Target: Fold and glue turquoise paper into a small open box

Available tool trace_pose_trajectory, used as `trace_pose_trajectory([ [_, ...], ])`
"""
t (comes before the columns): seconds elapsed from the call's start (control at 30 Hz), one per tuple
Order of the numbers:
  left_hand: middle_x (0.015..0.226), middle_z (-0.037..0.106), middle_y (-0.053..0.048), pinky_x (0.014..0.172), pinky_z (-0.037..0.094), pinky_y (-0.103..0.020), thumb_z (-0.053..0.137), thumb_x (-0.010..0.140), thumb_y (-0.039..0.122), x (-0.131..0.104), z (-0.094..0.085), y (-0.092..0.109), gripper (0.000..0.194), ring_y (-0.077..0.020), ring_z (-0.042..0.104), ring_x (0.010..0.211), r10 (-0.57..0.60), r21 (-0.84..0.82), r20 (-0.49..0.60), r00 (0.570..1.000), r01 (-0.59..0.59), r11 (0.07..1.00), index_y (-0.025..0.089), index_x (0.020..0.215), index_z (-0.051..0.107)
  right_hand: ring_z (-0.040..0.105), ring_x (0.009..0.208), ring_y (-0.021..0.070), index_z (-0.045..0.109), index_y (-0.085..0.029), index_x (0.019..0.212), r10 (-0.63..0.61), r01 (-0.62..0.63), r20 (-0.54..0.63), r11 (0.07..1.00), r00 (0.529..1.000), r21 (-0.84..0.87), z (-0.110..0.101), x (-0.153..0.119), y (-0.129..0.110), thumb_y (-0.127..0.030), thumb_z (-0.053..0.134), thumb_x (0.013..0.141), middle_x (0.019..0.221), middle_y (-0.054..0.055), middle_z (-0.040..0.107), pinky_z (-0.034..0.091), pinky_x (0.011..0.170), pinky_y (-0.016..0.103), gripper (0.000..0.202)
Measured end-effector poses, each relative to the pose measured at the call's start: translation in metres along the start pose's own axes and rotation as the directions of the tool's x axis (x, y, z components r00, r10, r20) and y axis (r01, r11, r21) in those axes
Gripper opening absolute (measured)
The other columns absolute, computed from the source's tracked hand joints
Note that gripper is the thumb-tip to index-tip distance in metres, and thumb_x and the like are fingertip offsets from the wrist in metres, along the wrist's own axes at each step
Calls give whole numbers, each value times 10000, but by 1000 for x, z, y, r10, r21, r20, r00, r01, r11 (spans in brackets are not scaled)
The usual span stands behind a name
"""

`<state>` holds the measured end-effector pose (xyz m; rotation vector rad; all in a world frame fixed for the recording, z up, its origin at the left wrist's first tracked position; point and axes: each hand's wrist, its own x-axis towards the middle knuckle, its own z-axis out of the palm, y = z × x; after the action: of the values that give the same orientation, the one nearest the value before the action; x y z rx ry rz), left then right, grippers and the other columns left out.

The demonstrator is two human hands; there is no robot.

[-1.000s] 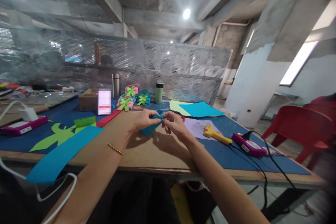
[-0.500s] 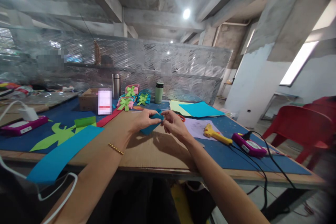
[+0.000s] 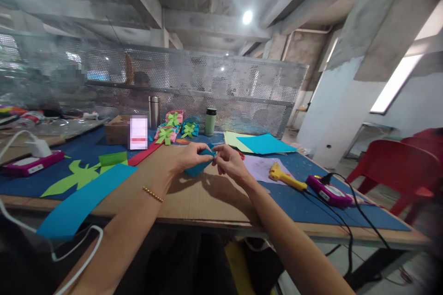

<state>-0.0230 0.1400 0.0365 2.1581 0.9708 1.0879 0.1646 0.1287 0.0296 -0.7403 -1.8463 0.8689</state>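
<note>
A folded piece of blue sheet (image 3: 198, 168), felt or paper, is held between my hands above the brown cardboard (image 3: 180, 207). My left hand (image 3: 191, 156) pinches its left side with thumb and fingers. My right hand (image 3: 229, 160) closes on its right corner, fingertips meeting the left ones; the exact grip is partly hidden. Left of my left forearm lies a long blue strip (image 3: 83, 200), beside bright green cut leaf shapes (image 3: 74, 176). A red strip (image 3: 143, 153) runs behind them. Red-handled scissors, it seems, peek out behind my right hand.
On the right are a yellow glue gun (image 3: 287, 178) on a lilac sheet (image 3: 261, 166) and a purple power strip (image 3: 328, 191) with black cables. Behind stand a green bottle (image 3: 210, 122), a steel flask (image 3: 154, 113), a cardboard box (image 3: 116, 131) and small bow-topped pieces (image 3: 166, 135).
Both hands stay in nearly the same place, still pinching the folded blue piece. The view has shifted only very slightly.
</note>
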Motion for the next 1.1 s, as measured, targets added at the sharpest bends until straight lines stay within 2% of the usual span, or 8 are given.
trace_pose_trajectory([
  [0.27, 716, 587, -5, 599, 387, -274, 634, 747, 388, -3, -2, 8, 224, -144, 509, 656, -58, 24, -17, 998, 59, 998, 165, 769, 643, 486, 388, 75, 514, -182, 1026, 8, -10, -43, 999, 999, -31, 1, -3, -4, -213, 548, 727, 587, -75, 594, 374, 366, 183, 302],
  [0.57, 729, 598, -11, 613, 414, -275, 636, 756, 395, -2, 1, 2, 236, -153, 525, 680, -56, 4, -26, 998, 56, 998, 161, 786, 644, 501, 410, 74, 546, -178, 1031, 9, -18, -95, 996, 995, -88, 4, -4, -9, -163, 514, 709, 601, -63, 621, 377, 398, 183, 324],
  [0.7, 767, 619, -12, 643, 437, -277, 644, 758, 364, 1, 2, -1, 217, -158, 551, 717, -17, -1, -91, 996, 17, 1000, 162, 835, 640, 474, 373, 72, 567, -173, 1007, 50, -48, -113, 999, 992, 16, 4, -2, -8, -184, 531, 681, 577, -65, 624, 362, 379, 188, 328],
  [0.8, 845, 640, -24, 702, 460, -294, 634, 778, 324, 2, 1, 3, 206, -168, 579, 768, 64, 84, -256, 964, -44, 996, 170, 915, 625, 455, 348, 67, 601, -161, 942, 103, -85, -143, 988, 984, 131, 3, 0, -7, -218, 567, 661, 570, -50, 637, 357, 370, 194, 289],
  [0.9, 909, 628, -52, 797, 446, -341, 594, 832, 284, -3, 3, 13, 132, -183, 571, 815, 283, 395, -483, 829, -82, 915, 174, 906, 600, 469, 349, 70, 609, -159, 873, 182, -136, -194, 964, 964, 227, 0, 1, -8, -249, 620, 645, 604, -22, 673, 372, 371, 202, 245],
  [0.97, 860, 608, -56, 827, 418, -366, 553, 870, 268, -7, 6, 21, 99, -198, 553, 824, 430, 575, -499, 752, -84, 814, 176, 842, 579, 483, 354, 73, 600, -165, 862, 213, -147, -217, 947, 953, 284, -2, 1, -8, -270, 660, 644, 647, -4, 700, 368, 368, 203, 250],
  [1.0, 830, 599, -53, 825, 408, -371, 539, 881, 262, -9, 9, 25, 108, -205, 548, 827, 473, 629, -464, 749, -97, 771, 179, 821, 571, 490, 357, 74, 594, -169, 862, 220, -145, -222, 940, 950, 310, -3, 1, -8, -283, 677, 647, 667, 3, 710, 360, 365, 203, 257],
  [1.1, 857, 609, -62, 814, 390, -375, 562, 874, 261, -11, 18, 30, 84, -229, 554, 880, 507, 713, -315, 802, -152, 684, 182, 860, 588, 505, 368, 80, 582, -181, 859, 232, -135, -228, 917, 946, 374, -6, 1, -7, -317, 716, 661, 697, 10, 720, 340, 357, 203, 275],
])
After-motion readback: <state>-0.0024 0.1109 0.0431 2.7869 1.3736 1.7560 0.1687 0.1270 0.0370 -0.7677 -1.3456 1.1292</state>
